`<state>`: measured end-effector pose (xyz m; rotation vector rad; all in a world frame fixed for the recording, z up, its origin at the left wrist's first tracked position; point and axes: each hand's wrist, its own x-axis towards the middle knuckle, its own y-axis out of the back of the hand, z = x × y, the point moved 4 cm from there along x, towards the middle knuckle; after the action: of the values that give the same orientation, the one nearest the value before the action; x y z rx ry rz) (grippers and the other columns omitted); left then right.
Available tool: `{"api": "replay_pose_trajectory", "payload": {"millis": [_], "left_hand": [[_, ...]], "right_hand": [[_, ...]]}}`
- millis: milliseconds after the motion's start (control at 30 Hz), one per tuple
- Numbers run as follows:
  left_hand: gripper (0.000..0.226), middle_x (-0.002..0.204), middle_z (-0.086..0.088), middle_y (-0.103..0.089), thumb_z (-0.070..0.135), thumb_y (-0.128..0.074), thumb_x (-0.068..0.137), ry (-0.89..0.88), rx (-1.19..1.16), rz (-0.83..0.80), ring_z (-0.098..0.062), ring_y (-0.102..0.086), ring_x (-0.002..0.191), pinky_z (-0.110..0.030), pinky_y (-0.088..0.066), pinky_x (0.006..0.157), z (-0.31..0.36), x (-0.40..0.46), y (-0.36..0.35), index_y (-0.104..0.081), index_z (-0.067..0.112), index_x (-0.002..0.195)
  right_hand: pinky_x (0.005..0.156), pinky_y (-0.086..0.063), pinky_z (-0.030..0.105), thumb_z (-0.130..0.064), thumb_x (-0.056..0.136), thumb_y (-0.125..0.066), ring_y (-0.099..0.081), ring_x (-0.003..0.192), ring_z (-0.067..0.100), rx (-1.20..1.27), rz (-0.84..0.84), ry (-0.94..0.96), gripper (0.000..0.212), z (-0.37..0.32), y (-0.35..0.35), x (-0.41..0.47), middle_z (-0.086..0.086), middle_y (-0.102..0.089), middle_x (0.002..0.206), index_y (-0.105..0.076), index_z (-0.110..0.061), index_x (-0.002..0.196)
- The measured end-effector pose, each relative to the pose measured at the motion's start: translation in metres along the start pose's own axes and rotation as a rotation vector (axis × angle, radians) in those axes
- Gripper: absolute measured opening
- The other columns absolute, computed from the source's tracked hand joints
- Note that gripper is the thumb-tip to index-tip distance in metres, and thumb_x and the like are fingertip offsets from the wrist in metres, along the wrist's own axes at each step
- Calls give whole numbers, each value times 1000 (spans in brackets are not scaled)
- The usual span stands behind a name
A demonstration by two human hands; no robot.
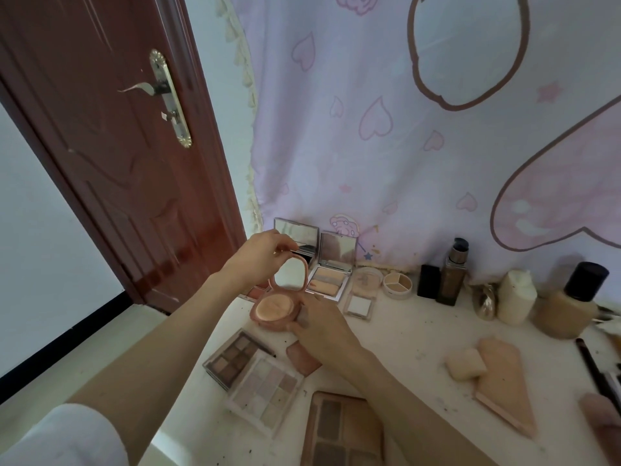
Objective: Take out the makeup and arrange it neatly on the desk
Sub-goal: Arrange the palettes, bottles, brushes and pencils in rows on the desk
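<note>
White speckled worktop (396,334) carried the round pink hinged powder compact (280,306), open. Left hand (258,257) pinched its mirrored lid; right hand (322,327) fingers gripped the base. Best set upright alongside back-row palettes, lid steadied.

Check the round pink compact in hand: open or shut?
Open: the round pink compact has its mirrored lid raised, powder pan exposed.

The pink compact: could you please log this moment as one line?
left hand: pinches lid | right hand: holds base | pink compact: open, above desk | placement: not yet done
</note>
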<state>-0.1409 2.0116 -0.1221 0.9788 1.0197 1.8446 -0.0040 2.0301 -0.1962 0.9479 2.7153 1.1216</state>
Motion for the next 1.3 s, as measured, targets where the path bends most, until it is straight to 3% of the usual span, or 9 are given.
{"api": "replay_pose_trajectory", "payload": {"millis": [133, 267, 333, 467, 700, 867, 1033, 1133, 1300], "left_hand": [[39, 128, -4, -51, 17, -54, 92, -21, 21, -75, -20, -52, 112, -26, -36, 97, 8, -24, -1, -50, 17, 131], [45, 136, -5, -45, 18, -56, 91, -43, -12, -52, -23, -46, 121, -28, -32, 103, 23, -60, -13, -46, 16, 134], [42, 131, -7, -48, 20, -56, 90, -16, -8, 16, -23, -43, 122, -28, -29, 103, 30, -81, -20, -48, 16, 132], [35, 123, 1, -52, 34, -55, 90, 34, 100, 63, -20, -36, 121, -30, -25, 94, 39, -113, -32, -56, 24, 123], [34, 113, -3, -61, 52, -47, 86, 50, 300, -134, -26, -39, 114, -38, -23, 95, 53, -128, -46, -67, 29, 101], [36, 106, -6, -62, 48, -50, 85, 35, 312, -159, -27, -43, 108, -34, -27, 85, 63, -123, -51, -62, 20, 105], [51, 125, -1, -54, 44, -59, 83, -34, 177, -86, -20, -41, 117, -26, -29, 91, 72, -114, -42, -49, 23, 129], [58, 125, 6, -51, 30, -67, 81, -99, -87, 13, -12, -46, 111, -9, -31, 80, 83, -115, -28, -44, 23, 134], [59, 121, 12, -50, 18, -70, 78, -265, -219, 40, 2, -52, 94, -5, -41, 78, 108, -121, -17, -48, 21, 133]], "right_hand": [[95, -34, 26, -19, 93, -49, -48, 119, 21, -146, -42, -5, 33, 12, 16, -19, 7, -59, 125, -57, -10, 124], [99, -27, 14, -8, 90, -48, -45, 126, 16, -117, -127, 7, 42, 19, 26, -40, 4, -54, 134, -52, -11, 131], [100, -26, 16, -6, 88, -47, -45, 125, 18, -149, -179, 30, 44, 17, 28, -47, 5, -53, 134, -50, -10, 132], [93, -41, 36, -12, 78, -54, -56, 103, 27, -157, -191, 64, 36, 12, 28, -55, 14, -64, 108, -61, -3, 112], [97, -37, 25, -48, 92, -48, -49, 115, 13, -171, -52, 3, 46, 20, 28, -66, -7, -59, 126, -51, -26, 132], [98, -33, 19, -20, 92, -53, -47, 116, 7, -67, -72, -21, 44, 31, 34, -77, -13, -59, 124, -46, -27, 135], [92, -45, 19, -12, 94, -52, -60, 101, 9, 282, 114, -56, 27, 33, 47, -84, -5, -67, 105, -61, -16, 119], [74, -55, 23, -14, 96, -49, -68, 85, 16, 577, 280, -118, 25, 37, 57, -87, 6, -71, 89, -65, -1, 111], [70, -55, 26, -51, 82, -49, -69, 90, 25, 1028, 90, -165, 55, 28, 56, -88, 15, -72, 98, -67, -6, 106]]}}
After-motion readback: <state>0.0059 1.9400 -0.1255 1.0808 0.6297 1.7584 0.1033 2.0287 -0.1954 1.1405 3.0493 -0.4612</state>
